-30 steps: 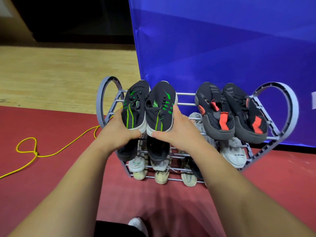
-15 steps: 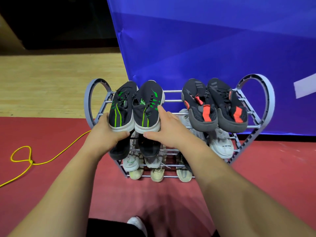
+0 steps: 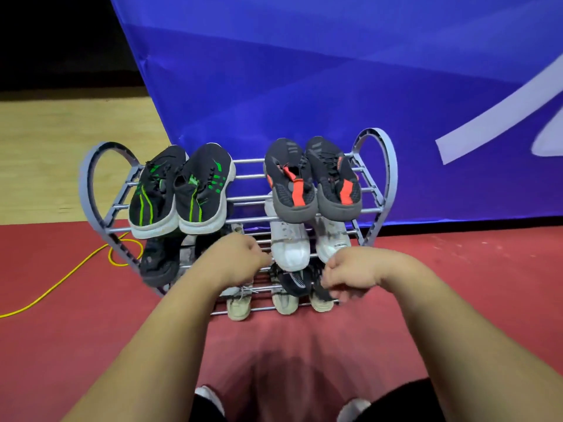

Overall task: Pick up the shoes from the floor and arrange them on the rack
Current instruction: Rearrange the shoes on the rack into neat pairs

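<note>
Both hands have let go of the black shoes with green stripes (image 3: pixel 204 193) and dropped away from the top shelf; half a second ago they were gripping the heels of that pair. The pair now sits by itself on the left side of the top shelf of the rack (image 3: pixel 392 178), the two shoes side by side and touching, toes toward the blue banner (image 3: pixel 304 86), pale soles at the front rail.

The left hand (image 3: pixel 240 257) hangs in front of the middle shelf with its fingers loosely curled and nothing in them. The right hand (image 3: pixel 353 275) is just beside it, lower and to the right. It is blurred, its fingers bent downward, and it holds nothing that can be seen. The hands do not touch each other.

On the right of the top shelf rest the black shoes with orange patches (image 3: pixel 289 184). Below them stand white shoes (image 3: pixel 289 248), and at the left of that shelf a plain black shoe (image 3: pixel 158 260). Beige shoes (image 3: pixel 239 309) line the bottom shelf.

The rack stands on red floor (image 3: pixel 61 345), with a yellow cable (image 3: pixel 61 281) trailing off to its left.
</note>
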`<state>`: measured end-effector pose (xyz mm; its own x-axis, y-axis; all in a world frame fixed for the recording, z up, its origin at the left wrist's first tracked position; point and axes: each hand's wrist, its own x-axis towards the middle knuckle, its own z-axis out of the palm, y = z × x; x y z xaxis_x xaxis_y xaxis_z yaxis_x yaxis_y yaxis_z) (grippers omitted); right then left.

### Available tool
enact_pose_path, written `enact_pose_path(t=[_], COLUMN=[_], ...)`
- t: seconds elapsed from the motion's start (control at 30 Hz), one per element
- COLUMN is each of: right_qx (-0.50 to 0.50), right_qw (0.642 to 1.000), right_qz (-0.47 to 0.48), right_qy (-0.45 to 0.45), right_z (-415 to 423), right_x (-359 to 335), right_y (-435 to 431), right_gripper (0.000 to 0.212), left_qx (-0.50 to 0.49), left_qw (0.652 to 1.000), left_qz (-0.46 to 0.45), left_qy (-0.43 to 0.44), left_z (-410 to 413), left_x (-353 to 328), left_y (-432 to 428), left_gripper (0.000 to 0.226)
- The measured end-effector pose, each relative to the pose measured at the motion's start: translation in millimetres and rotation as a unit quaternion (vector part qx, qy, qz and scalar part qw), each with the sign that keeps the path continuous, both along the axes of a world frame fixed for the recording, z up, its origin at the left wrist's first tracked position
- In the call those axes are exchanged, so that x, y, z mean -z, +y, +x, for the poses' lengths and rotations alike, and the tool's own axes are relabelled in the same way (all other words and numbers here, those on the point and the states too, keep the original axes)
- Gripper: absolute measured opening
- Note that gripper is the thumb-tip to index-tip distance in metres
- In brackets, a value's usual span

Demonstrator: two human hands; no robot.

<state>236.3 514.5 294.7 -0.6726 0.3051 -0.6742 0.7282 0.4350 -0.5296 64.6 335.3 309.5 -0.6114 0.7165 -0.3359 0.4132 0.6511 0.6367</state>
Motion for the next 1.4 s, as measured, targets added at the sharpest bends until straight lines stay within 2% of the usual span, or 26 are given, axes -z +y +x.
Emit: enact_pose_path(t=[0.1,0.17,0.27,0.37,0.43,0.5,0.67,0.77,0.9,1.07,1.2,1.4], right_qx=[0.07,0.12,0.2,0.295,0.344,0.378,0.453,0.489,0.521,0.527,0.528,0.503], right_qw=[0.992,0.987,0.978,0.955,0.935,0.915,0.853,0.811,0.779,0.777,0.783,0.802], right_qz=[0.035,0.034,0.006,-0.042,-0.082,-0.142,-0.256,-0.313,-0.334,-0.324,-0.308,-0.306], right_qy=[-0.095,-0.101,-0.068,-0.017,0.002,0.006,0.033,0.065,0.101,0.118,0.116,0.098], right_z=[33,44,45,37,27,14,-12,-20,-25,-25,-13,13], right_x=[36,50,62,71,76,82,106,115,117,109,104,92], right_y=[31,45,59,63,63,62,63,65,65,64,65,63], right_gripper=[0.011,0.012,0.02,0.033,0.039,0.047,0.068,0.058,0.038,0.037,0.031,0.013], left_qx=[0.059,0.062,0.006,-0.103,-0.176,-0.223,-0.255,-0.248,-0.236,-0.258,-0.285,-0.27], left_qw=[0.996,0.993,0.995,0.991,0.971,0.949,0.931,0.934,0.943,0.934,0.892,0.865], left_qz=[-0.063,-0.087,-0.097,-0.052,-0.016,-0.004,0.015,0.008,-0.02,0.003,0.05,0.059], left_qy=[0.03,0.048,0.035,-0.066,-0.16,-0.222,-0.26,-0.259,-0.234,-0.247,-0.347,-0.419], left_z=[11,11,6,2,2,3,-3,-5,-11,-17,-12,-7], left_x=[27,44,64,87,100,108,123,124,120,118,104,76], left_y=[35,53,71,84,91,96,103,104,100,91,87,66], left_gripper=[0.029,0.03,0.038,0.026,0.013,0.013,0.016,0.015,0.01,0.01,0.013,0.024])
